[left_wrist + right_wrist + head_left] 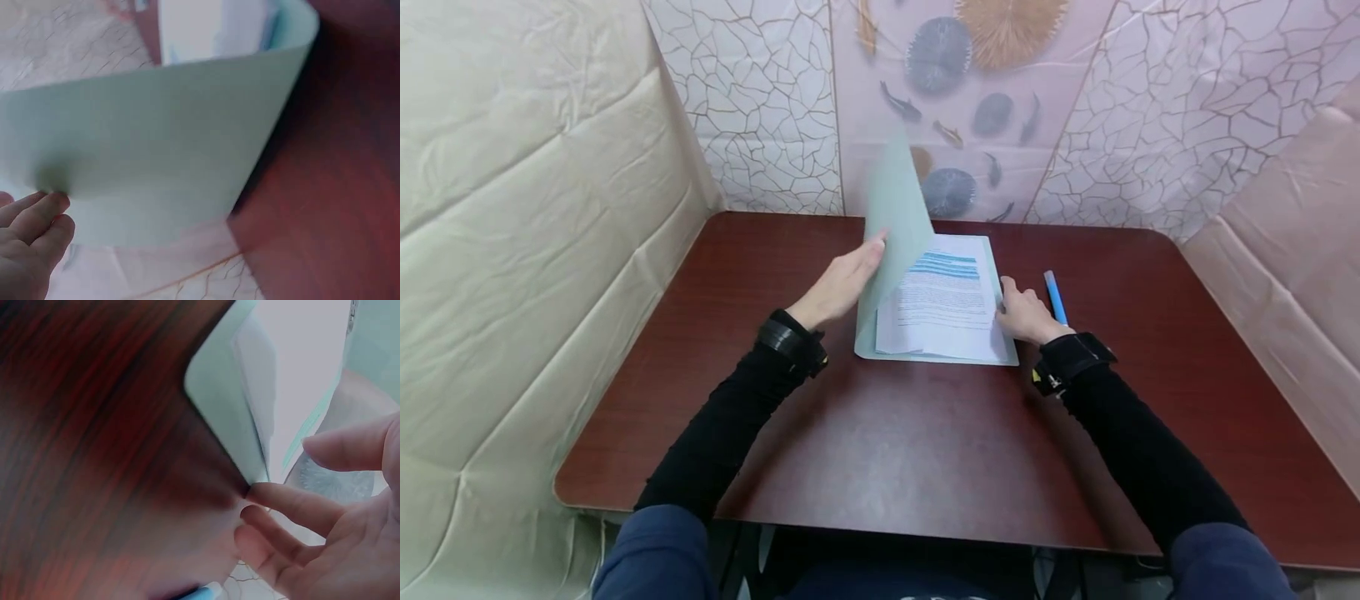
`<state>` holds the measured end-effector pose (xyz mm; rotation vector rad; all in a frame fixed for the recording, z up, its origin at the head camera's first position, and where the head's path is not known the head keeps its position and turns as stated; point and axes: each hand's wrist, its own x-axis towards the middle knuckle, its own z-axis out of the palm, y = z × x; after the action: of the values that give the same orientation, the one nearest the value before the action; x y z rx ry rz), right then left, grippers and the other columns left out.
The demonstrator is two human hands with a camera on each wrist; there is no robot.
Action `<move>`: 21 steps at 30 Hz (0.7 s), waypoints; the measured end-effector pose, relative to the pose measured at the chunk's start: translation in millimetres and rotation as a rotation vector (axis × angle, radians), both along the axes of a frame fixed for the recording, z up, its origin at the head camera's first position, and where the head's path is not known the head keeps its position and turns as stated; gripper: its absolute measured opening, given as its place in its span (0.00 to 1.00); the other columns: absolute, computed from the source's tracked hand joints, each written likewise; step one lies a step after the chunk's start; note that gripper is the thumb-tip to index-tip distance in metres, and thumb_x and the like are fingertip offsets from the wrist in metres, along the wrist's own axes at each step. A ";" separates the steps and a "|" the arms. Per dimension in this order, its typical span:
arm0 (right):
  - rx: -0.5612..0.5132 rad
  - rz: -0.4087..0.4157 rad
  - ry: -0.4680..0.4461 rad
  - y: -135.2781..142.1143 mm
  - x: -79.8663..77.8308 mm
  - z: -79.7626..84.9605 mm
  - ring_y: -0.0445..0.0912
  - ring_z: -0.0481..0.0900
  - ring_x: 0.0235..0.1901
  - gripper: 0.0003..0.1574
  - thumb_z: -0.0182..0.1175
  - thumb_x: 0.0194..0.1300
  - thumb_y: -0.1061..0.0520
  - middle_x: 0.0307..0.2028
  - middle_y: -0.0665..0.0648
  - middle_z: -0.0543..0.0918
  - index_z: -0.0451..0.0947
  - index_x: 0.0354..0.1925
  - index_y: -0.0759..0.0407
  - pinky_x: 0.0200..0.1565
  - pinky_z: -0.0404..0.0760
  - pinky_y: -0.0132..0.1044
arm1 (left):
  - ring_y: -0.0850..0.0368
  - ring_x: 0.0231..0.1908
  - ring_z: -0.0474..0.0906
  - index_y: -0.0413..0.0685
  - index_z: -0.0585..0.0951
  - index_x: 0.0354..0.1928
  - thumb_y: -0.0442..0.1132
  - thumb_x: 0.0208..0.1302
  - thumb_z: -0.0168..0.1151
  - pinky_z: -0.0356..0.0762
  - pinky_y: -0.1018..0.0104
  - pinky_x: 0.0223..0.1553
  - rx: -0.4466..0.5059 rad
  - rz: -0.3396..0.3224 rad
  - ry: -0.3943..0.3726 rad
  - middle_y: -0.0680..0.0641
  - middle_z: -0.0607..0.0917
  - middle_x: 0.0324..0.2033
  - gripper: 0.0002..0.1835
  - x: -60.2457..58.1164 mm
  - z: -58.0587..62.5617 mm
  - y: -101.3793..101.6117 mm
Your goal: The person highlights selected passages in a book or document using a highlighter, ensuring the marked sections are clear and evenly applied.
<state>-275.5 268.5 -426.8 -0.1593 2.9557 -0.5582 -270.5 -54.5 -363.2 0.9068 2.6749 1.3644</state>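
Note:
A pale green folder (943, 359) lies opened on the table, its front cover (895, 221) standing up at a tilt. Inside it rests a stack of printed papers (936, 304) with blue bands near the top. My left hand (842, 283) is at the cover's left side; in the left wrist view its fingertips (59, 201) touch the cover's outer face. At the folder's right edge is my right hand (1028, 315), its fingertips against that edge and its thumb (344, 447) held apart from the fingers over the papers.
Just right of my right hand lies a blue marker (1056, 297) on the dark red-brown table (880, 442). Patterned sheeting (760, 108) hangs behind the table's far edge. Pale quilted covers flank it at left (535, 250) and right (1292, 267).

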 end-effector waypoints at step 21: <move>-0.641 -0.141 -0.253 34.0 -9.5 7.9 0.65 0.59 0.69 0.50 0.26 0.74 0.33 0.71 0.75 0.56 0.30 0.75 0.65 0.66 0.66 0.55 | 0.48 0.76 0.47 0.41 0.57 0.74 0.60 0.75 0.34 0.47 0.53 0.75 -0.468 -0.142 -0.023 0.40 0.56 0.75 0.36 2.4 -60.4 36.6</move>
<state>-285.0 302.5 -418.9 0.0589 2.4583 -1.4110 -268.1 -17.9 -423.6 0.9840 2.6683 0.6685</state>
